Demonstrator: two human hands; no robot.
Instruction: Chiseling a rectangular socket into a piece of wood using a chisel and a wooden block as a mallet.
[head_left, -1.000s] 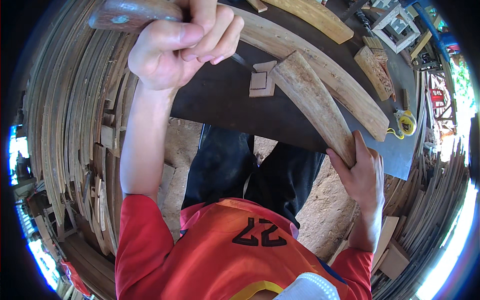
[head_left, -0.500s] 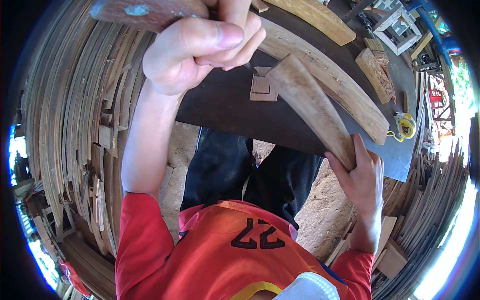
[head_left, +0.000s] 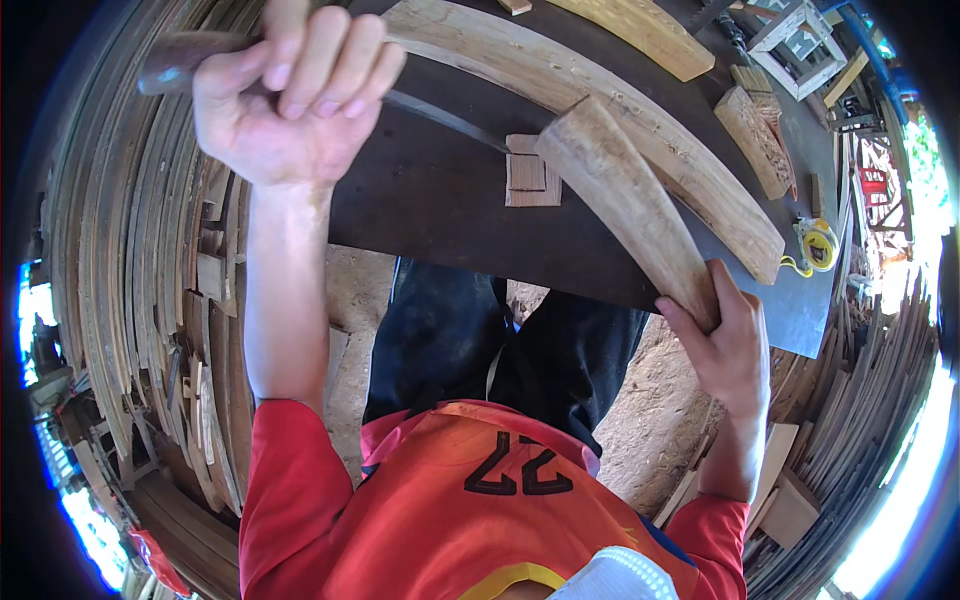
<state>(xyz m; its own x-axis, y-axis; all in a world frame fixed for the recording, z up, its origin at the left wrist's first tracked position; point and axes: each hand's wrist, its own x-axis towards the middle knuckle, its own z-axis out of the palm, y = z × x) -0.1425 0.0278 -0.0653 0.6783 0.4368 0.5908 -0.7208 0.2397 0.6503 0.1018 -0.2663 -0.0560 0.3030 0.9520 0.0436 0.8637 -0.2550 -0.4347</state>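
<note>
My left hand [head_left: 300,110] is closed round a chisel [head_left: 440,115], its dark wooden handle poking out on the left. The long thin blade slants down to the right, its tip at the upper left edge of a small square wood block [head_left: 533,190]. An L-shaped line or groove marks that block; whether the tip touches it I cannot tell. My right hand [head_left: 735,345] grips the lower end of a thick, club-like piece of wood [head_left: 630,190]. Its broad far end lies over or beside the block's upper right corner.
The dark tabletop [head_left: 420,200] carries a long curved plank [head_left: 600,100], another board [head_left: 645,35], a rough block [head_left: 750,140] and a yellow tape measure [head_left: 818,245]. A pale frame [head_left: 797,50] sits far right. Stacked wood strips [head_left: 130,220] crowd the left side.
My left hand has swung left and slightly down with the chisel, laying it lower so more blade shows. My right hand and the club-like wood have barely shifted.
</note>
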